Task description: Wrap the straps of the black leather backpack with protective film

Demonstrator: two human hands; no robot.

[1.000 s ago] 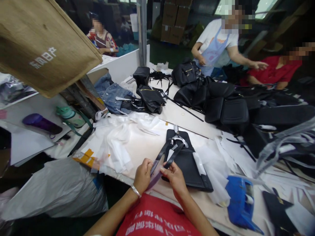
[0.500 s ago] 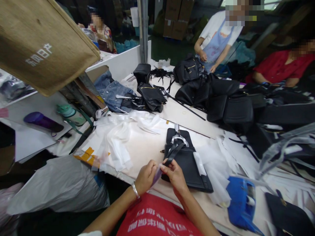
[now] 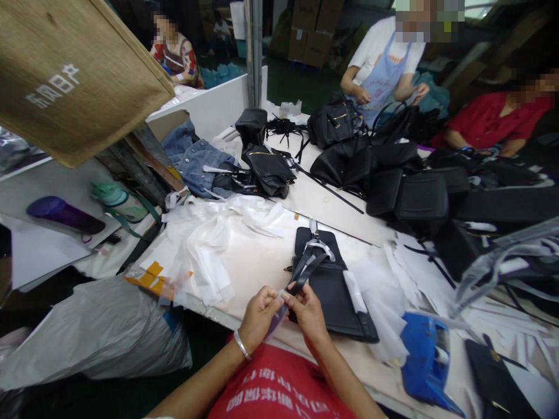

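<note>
A black leather-look bag (image 3: 338, 305) lies flat on the table in front of me, its straps gathered on top. My right hand (image 3: 308, 314) is closed on the end of a black strap (image 3: 300, 278) at the bag's near left side. Close against it, my left hand (image 3: 259, 319) pinches a strip of clear plastic film (image 3: 276, 323), which hangs below the fingers and looks purplish. Fingers and thumbs meet at the strap end, so how the film sits on it is partly hidden. White wrapping (image 3: 354, 291) covers part of the bag's right side.
Thin white sheets (image 3: 205, 256) are spread to the left. A blue tape dispenser (image 3: 421, 355) stands at the right, near another black bag (image 3: 502, 378). Several black bags (image 3: 419, 192) pile up behind. Co-workers (image 3: 384, 64) are across the table. A brown cloth bag (image 3: 82, 81) hangs upper left.
My hands have drawn slightly closer together at the strap end, still gripping film and strap. Across the table, the aproned co-worker has raised one hand. The view has shifted slightly.
</note>
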